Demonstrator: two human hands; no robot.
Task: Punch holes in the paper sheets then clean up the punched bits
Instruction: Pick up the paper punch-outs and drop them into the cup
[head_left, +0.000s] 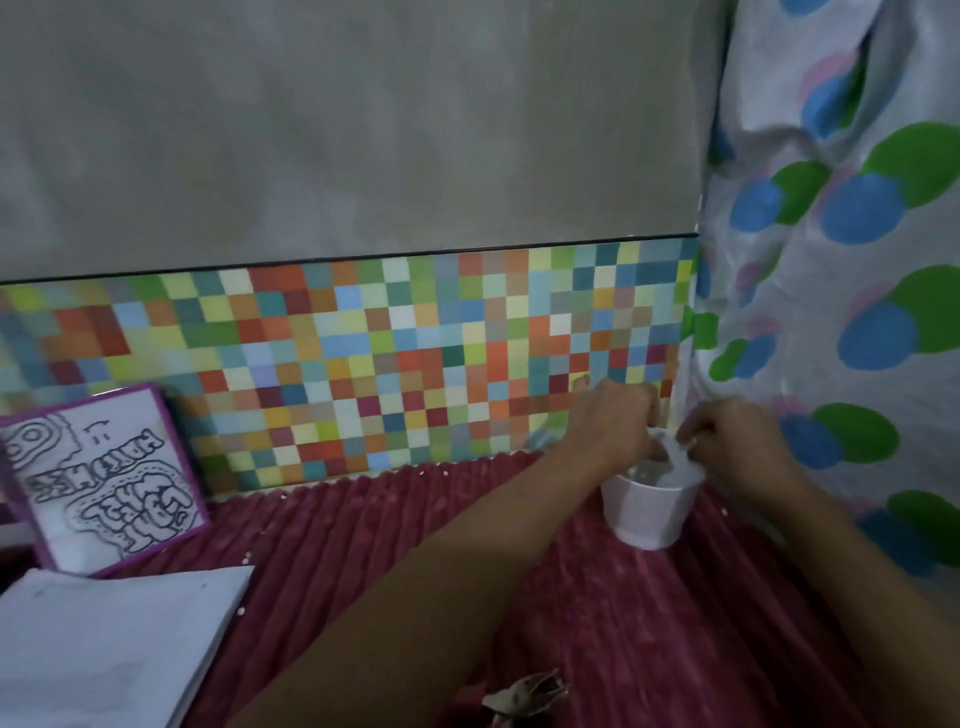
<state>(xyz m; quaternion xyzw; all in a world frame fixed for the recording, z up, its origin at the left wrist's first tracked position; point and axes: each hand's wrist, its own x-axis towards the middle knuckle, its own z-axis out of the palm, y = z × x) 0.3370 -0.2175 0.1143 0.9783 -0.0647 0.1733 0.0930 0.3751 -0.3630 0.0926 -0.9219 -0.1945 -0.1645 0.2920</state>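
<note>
Maroon ribbed cloth is spread as the work surface, backed by a mosaic tile strip and flanked by a spotted curtain. A white cup is stood on the cloth at the far right, and a white paper scrap is held over its mouth. The right hand is seen with curled fingers pinching the scrap. The left hand is curled at the scrap's other edge, but through the blur it cannot be told whether paper or cup rim is gripped. A few punched bits are scattered on the cloth, well apart from the stack of paper sheets at lower left. The bits are judged almost weightless, easily flicked away and apt to lodge between the ribs, so they are best pinched singly or swept onto paper. The cup looks light and easily tipped, and is best steadied at the rim.
</note>
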